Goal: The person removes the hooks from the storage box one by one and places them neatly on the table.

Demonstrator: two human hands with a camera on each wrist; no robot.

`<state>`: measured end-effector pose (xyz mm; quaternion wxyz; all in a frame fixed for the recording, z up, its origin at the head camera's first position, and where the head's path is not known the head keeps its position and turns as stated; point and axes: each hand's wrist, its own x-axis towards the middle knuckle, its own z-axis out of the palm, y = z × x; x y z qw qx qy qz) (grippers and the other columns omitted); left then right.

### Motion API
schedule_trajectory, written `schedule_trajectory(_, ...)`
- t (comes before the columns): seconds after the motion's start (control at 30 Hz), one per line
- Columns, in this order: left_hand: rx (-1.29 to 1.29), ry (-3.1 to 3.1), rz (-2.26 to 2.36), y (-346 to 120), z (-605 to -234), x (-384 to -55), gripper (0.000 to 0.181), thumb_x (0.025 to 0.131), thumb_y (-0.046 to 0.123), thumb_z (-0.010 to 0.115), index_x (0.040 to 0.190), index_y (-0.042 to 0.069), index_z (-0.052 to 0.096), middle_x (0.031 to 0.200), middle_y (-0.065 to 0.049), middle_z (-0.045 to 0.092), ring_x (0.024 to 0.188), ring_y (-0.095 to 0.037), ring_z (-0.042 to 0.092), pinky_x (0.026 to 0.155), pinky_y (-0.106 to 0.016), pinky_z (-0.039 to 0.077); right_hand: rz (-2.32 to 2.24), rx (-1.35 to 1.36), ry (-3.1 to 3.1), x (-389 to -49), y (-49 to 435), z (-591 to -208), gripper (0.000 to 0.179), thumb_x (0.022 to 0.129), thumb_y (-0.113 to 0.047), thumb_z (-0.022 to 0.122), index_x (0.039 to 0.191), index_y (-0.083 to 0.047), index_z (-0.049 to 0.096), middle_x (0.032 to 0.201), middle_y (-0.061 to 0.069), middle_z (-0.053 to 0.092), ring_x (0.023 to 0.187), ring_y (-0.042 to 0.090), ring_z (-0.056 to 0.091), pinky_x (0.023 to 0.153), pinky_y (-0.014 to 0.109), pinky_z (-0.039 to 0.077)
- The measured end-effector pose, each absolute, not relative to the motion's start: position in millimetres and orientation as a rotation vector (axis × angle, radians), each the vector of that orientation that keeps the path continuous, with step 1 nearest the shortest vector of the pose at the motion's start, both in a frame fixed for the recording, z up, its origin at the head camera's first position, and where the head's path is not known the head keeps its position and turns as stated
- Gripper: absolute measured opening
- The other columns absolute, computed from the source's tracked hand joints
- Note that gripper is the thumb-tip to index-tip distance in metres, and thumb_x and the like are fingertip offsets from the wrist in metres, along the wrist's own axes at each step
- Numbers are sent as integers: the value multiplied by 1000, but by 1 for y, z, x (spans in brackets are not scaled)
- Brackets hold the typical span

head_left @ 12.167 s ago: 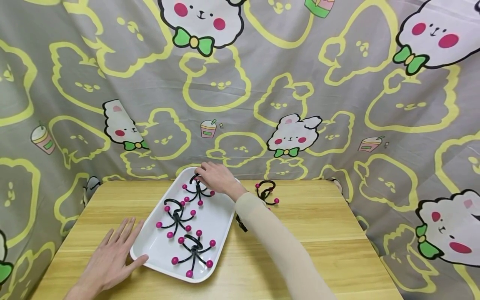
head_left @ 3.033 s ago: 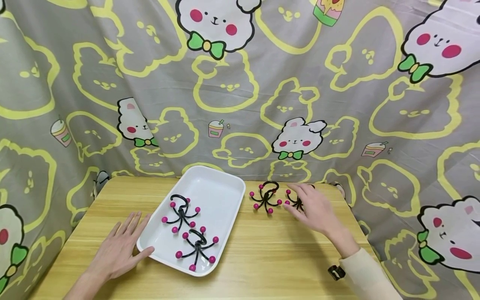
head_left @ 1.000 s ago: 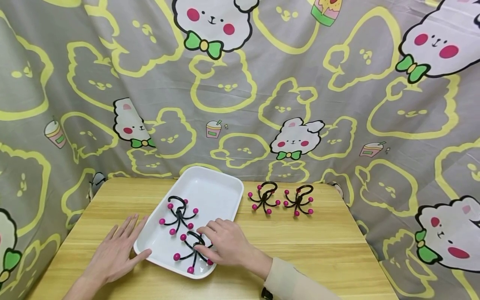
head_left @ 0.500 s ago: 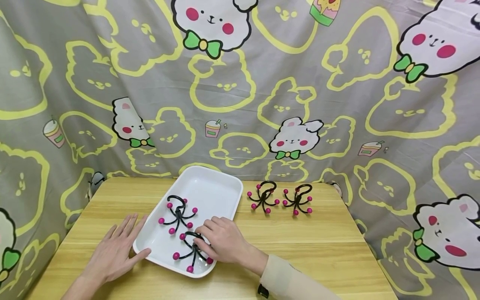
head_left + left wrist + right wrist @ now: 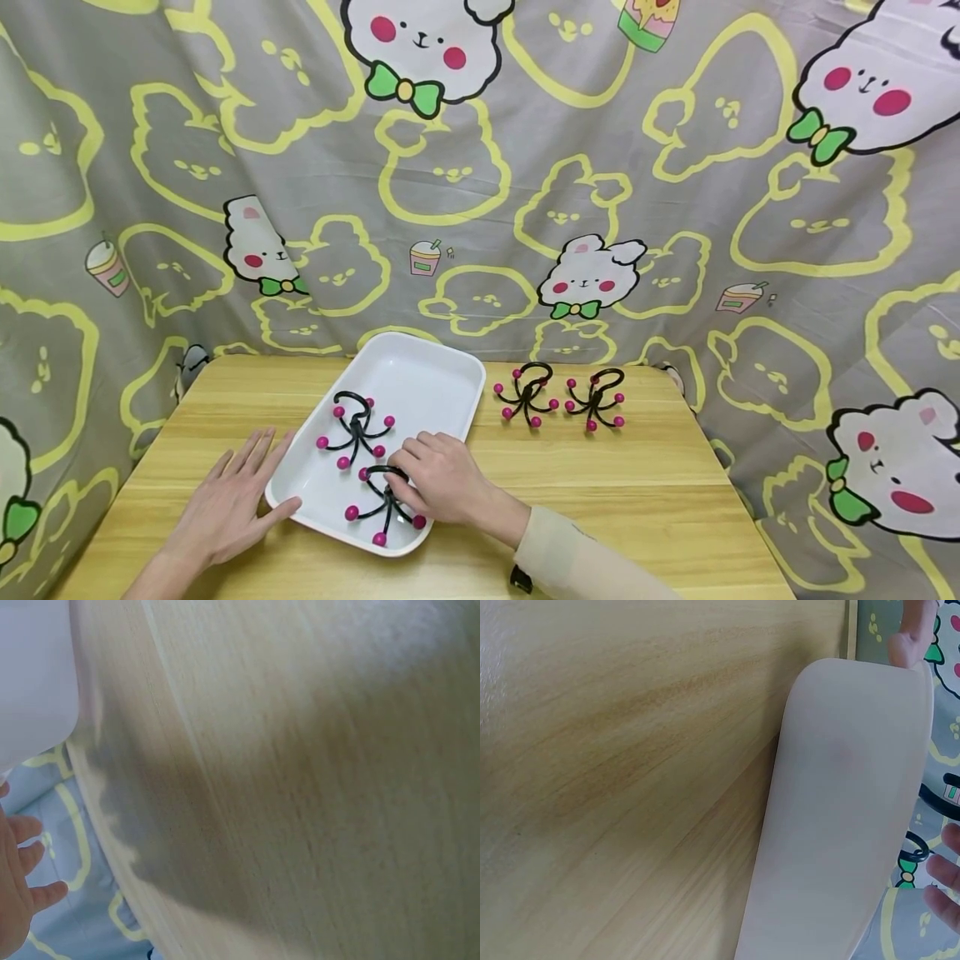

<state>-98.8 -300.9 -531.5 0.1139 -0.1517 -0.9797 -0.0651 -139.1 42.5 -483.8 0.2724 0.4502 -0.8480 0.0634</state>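
Two black head massagers with pink ball tips stand in a white tray. My right hand [image 5: 438,479] reaches over the tray's right side, its thumb and fingers curled round the hooked handle of the nearer massager [image 5: 386,504]; part of that handle is hidden. The farther massager [image 5: 356,425] stands untouched toward the tray's left side. Flat on the table beside the tray [image 5: 420,358] lies my left hand [image 5: 232,500], fingers spread and thumb against the near left rim. In the right wrist view the tray's outer wall [image 5: 840,795] fills the middle, with fingertips [image 5: 941,870] at the right edge.
Side by side on the table [image 5: 585,500], right of the tray, stand two more such massagers, one [image 5: 527,397] near the tray and one [image 5: 596,402] farther right. A patterned grey curtain [image 5: 480,242] hangs behind the table and along both sides.
Twelve seconds ago three massagers stood in the tray; now two do, and two stand on the table. Since three seconds ago my right hand has come back from the table to grip the nearer one.
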Motion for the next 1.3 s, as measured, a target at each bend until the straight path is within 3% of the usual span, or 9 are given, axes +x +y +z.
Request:
schedule_trajectory(0.7,-430,-2895,-199,-301,-531,-98,97,92,67,65,166,15,33,163,-29,44,151,-48,43,117,-70,37,209,1227,-2258,-137,42,-473,18,103,-40,61,104,-28,75,93,-15,73,83,4,66,70,18,54)
schedule_trajectory(1.3,-431,-2897,-209,-302,-532,-99,97,92,67,65,167,15,32,163,-29,44,151,-47,42,117,-70,37,240,1182,-2160,-134,53,-442,10,96,-34,72,100,-25,75,88,-14,71,78,5,64,66,17,53)
